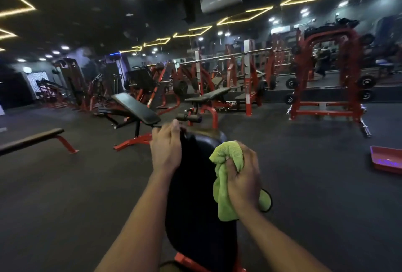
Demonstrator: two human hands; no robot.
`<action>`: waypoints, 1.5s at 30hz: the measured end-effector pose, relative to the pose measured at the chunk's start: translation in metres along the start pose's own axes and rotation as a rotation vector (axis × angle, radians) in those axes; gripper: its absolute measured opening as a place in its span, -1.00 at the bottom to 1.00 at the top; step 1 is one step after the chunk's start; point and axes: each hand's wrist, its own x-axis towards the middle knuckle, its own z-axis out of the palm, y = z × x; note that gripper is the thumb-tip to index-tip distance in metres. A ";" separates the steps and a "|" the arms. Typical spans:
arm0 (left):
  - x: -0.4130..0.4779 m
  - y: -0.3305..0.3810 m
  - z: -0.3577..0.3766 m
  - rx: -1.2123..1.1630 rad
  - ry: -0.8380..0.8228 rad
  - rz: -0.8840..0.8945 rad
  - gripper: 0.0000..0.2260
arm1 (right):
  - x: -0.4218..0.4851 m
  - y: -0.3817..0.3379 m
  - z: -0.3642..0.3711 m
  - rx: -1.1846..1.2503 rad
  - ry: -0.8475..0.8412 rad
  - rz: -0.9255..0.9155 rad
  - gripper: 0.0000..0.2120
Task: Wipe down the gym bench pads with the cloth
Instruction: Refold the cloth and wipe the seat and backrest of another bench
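Two hands on black bench pad [195, 184]; dark rubber gym floor [315, 174].

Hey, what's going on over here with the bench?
A person is cleaning a gym bench. Their right hand is closed around a bunched green cloth, held against the right side of the black bench pad. Their left hand grips the pad's top left edge, seemingly to steady it. Other benches and red racks stand unused on the dark floor behind.
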 end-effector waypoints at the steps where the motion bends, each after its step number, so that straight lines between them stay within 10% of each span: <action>1: 0.009 0.009 -0.006 -0.013 -0.059 -0.075 -0.46 | 0.016 -0.012 -0.001 -0.018 -0.018 0.012 -0.58; 9: 0.073 0.132 -0.086 -0.340 -0.578 -0.212 -0.79 | 0.133 -0.144 -0.029 -0.026 -0.198 0.195 -0.65; 13: 0.097 0.194 -0.108 -0.312 -0.778 -0.271 -0.51 | 0.181 -0.197 -0.048 0.020 -0.362 0.441 -0.69; 16: 0.115 0.220 -0.099 -0.088 -0.742 -0.166 -0.61 | 0.207 -0.212 -0.063 0.211 -0.387 0.607 -0.58; 20: 0.131 0.241 -0.071 0.051 -0.704 -0.046 -0.74 | 0.234 -0.198 -0.096 0.095 -0.490 0.583 -0.91; 31: 0.199 0.276 0.085 0.235 -0.552 -0.106 -0.83 | 0.393 -0.089 -0.162 -0.391 -0.855 0.278 -0.46; 38: 0.255 0.292 0.195 0.181 -0.479 -0.254 -0.72 | 0.458 -0.038 -0.127 -0.018 -1.151 0.289 -0.21; 45: 0.327 0.226 0.264 0.252 -0.663 -0.299 -0.47 | 0.545 0.053 -0.057 0.024 -1.174 0.210 -0.74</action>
